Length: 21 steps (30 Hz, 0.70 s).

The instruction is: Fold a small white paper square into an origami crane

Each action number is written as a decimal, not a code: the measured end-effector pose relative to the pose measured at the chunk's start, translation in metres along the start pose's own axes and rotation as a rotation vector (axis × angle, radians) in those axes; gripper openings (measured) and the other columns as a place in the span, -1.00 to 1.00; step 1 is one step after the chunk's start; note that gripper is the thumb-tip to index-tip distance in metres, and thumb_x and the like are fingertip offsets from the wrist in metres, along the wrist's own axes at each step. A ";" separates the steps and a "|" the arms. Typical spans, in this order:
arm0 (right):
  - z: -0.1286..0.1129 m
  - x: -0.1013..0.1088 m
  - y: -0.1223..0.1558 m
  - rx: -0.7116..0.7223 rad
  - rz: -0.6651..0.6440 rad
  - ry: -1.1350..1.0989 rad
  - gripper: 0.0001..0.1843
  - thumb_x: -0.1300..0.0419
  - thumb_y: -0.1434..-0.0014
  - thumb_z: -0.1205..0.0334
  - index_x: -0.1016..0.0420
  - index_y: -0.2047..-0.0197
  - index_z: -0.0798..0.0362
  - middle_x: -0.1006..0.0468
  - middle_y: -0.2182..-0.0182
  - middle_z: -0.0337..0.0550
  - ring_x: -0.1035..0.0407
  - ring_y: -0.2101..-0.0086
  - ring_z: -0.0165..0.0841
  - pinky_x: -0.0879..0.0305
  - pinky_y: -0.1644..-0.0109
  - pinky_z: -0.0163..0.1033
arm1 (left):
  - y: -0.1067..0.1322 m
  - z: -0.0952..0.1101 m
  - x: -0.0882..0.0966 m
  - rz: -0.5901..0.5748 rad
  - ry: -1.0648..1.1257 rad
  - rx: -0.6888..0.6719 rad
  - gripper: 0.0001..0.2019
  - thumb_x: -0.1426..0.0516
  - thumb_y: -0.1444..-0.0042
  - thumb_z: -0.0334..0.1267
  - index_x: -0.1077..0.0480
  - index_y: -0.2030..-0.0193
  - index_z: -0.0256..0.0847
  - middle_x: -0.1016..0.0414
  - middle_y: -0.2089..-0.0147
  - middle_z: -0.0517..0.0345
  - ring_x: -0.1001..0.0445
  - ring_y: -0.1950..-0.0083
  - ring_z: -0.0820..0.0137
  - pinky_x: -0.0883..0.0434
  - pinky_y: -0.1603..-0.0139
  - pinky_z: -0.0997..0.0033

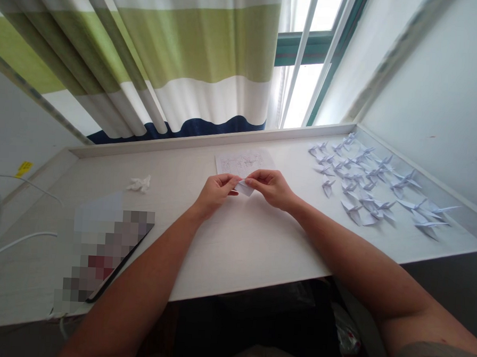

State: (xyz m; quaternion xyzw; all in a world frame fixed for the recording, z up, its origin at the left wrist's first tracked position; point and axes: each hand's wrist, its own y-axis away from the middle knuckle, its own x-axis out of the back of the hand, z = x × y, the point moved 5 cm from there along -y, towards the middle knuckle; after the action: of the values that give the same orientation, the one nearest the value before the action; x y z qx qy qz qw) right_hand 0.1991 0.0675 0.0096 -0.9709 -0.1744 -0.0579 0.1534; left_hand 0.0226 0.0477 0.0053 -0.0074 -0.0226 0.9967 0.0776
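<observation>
Two bare hands meet over the middle of a long white table with a raised back edge [251,248], and between them is a small folded piece of white paper [245,188]. The left hand [217,190] pinches its left side between thumb and fingers; the right hand [272,188] has thumb and forefinger closed on its upper right part. Whether the paper touches the table, I cannot tell. Just behind it lies a flat white sheet with dark printing [233,161], and well to the right is a group of folded white paper birds [375,213]. The folded piece should be very light, I judge, rather stiff where layers are thick, but easy to crease or tear at its corners. It is probably not slippery, so a soft pinch near the folded edges would be enough; strong pressing could spoil the shape
</observation>
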 end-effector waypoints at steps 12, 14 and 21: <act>0.008 -0.006 0.000 -0.013 -0.013 0.062 -0.71 -0.35 -0.19 -0.01 -0.66 0.28 0.07 -0.69 0.34 -0.15 -0.45 0.34 -0.33 -0.32 0.23 -0.21 | 0.002 0.014 0.003 -0.060 -0.659 -0.286 -0.75 -0.17 -0.35 -0.07 -0.52 0.27 -0.16 -0.62 0.34 0.08 -0.55 0.28 0.26 -0.45 0.14 0.27; 0.010 -0.006 -0.001 -0.036 -0.005 0.054 -0.70 -0.37 -0.17 -0.02 -0.65 0.30 0.07 -0.68 0.36 -0.15 -0.45 0.35 -0.33 -0.35 0.24 -0.21 | 0.001 0.009 0.003 -0.030 -0.561 -0.227 -0.72 -0.21 -0.33 -0.01 -0.50 0.29 -0.15 -0.61 0.35 0.09 -0.57 0.31 0.26 -0.45 0.20 0.29; 0.014 -0.006 -0.003 -0.041 0.008 0.008 -0.67 -0.40 -0.15 -0.02 -0.69 0.17 0.06 -0.73 0.25 -0.09 -0.53 0.28 -0.29 -0.50 0.15 -0.16 | -0.005 -0.011 0.000 0.046 -0.139 -0.116 -0.62 -0.39 -0.13 0.08 -0.56 0.20 -0.23 -0.67 0.26 0.03 -0.62 0.22 0.28 -0.57 0.15 0.26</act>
State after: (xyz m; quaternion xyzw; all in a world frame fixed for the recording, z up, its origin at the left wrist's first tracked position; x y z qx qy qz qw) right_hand 0.1934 0.0725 -0.0038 -0.9744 -0.1685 -0.0646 0.1341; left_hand 0.0238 0.0527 -0.0057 0.0570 -0.0857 0.9933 0.0521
